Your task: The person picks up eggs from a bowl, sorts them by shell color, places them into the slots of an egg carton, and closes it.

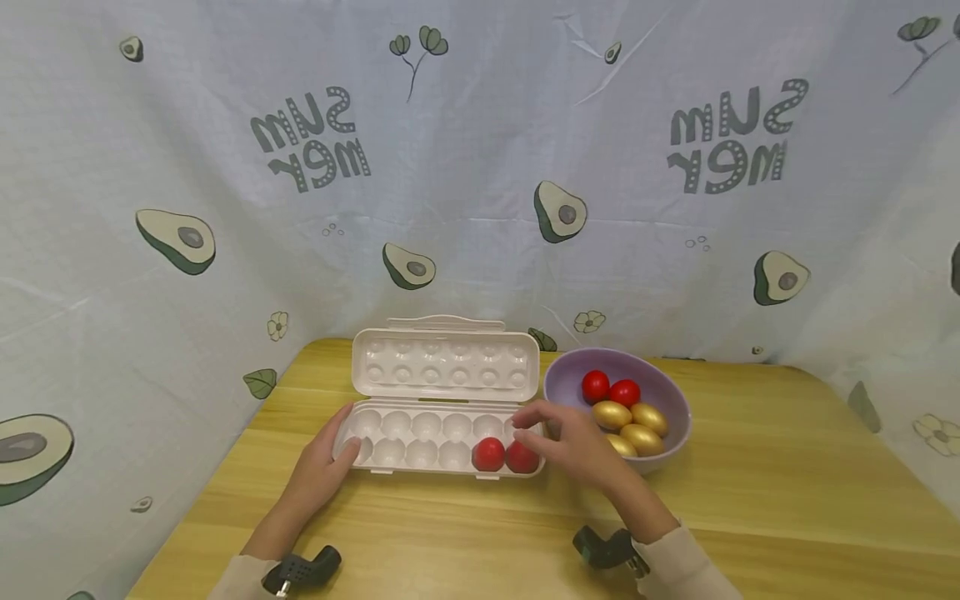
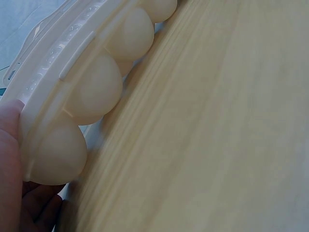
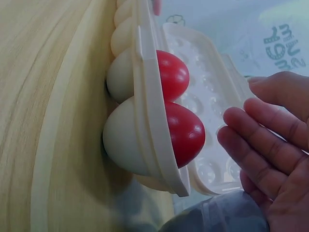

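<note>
A white plastic egg carton [image 1: 438,454] lies with its lid [image 1: 446,364] folded back. Two red eggs fill the front row's right end: one red egg [image 1: 489,455] and, in the corner cup, another red egg [image 1: 522,457]. My left hand [image 1: 318,467] grips the carton's left end; in the left wrist view its thumb [image 2: 9,154] lies against the rim and curled fingers show below the end cup. Over the carton's right end hovers my right hand [image 1: 576,446], holding nothing. In the right wrist view its fingers [image 3: 260,150] are spread loosely beside the red eggs.
Right of the carton stands a purple bowl [image 1: 678,400] holding two red eggs [image 1: 596,387] and several gold eggs [image 1: 642,439]. The wooden table [image 1: 757,467] ends at a white printed curtain [image 1: 480,167] behind and at the sides.
</note>
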The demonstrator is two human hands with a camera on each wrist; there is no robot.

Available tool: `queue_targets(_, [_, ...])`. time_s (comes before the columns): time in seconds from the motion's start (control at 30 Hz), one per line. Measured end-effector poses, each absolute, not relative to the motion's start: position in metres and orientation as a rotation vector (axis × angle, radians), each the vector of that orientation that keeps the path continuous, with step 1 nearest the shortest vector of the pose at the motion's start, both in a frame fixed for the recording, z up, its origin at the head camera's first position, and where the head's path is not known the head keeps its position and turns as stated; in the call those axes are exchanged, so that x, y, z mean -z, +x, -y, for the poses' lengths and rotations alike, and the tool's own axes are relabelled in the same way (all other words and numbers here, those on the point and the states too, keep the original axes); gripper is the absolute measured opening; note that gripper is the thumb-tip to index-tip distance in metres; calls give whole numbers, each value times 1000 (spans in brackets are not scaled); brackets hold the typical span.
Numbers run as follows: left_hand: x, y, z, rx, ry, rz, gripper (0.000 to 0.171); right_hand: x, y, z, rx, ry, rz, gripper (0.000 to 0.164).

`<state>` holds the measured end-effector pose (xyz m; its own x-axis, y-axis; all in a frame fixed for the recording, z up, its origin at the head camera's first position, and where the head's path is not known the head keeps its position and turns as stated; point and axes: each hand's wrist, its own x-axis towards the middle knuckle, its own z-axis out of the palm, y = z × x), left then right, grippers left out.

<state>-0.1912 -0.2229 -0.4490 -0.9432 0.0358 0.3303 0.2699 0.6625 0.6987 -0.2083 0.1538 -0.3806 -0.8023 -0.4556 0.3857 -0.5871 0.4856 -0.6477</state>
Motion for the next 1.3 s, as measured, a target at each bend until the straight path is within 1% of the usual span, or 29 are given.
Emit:
queue_targets(0.13, [449, -191, 224, 1166, -238, 2594, 54, 379, -210, -155, -1267, 888, 2546, 16])
queue_targets(0.3, [449, -192, 223, 1161, -251, 2597, 54, 376, -211, -158, -1370, 791, 2541, 26])
queue_targets(0.37, [448, -191, 223, 1159, -248, 2594, 54, 374, -210, -158, -1395, 779, 2540, 27])
queue_targets(0.67, [448, -193, 223, 1158, -266, 2578, 54, 349, -199, -158, -1470, 682, 2461, 28])
queue_targets(0.77, [449, -192, 223, 1168, -250, 2580, 54, 355, -208, -167, -1445, 632, 2466, 30])
queue_targets(0.93, [450, -192, 224, 1173, -225, 2588, 54, 368, -233, -187, -1403, 533, 2458, 38])
queue_targets(1.17, [450, -192, 224, 1189, -223, 2573, 53, 356, -250, -197, -1372, 244, 2476, 46])
queue_targets(1.3, [451, -193, 223, 1193, -223, 2573, 53, 362, -255, -201, -1355, 133, 2445, 46])
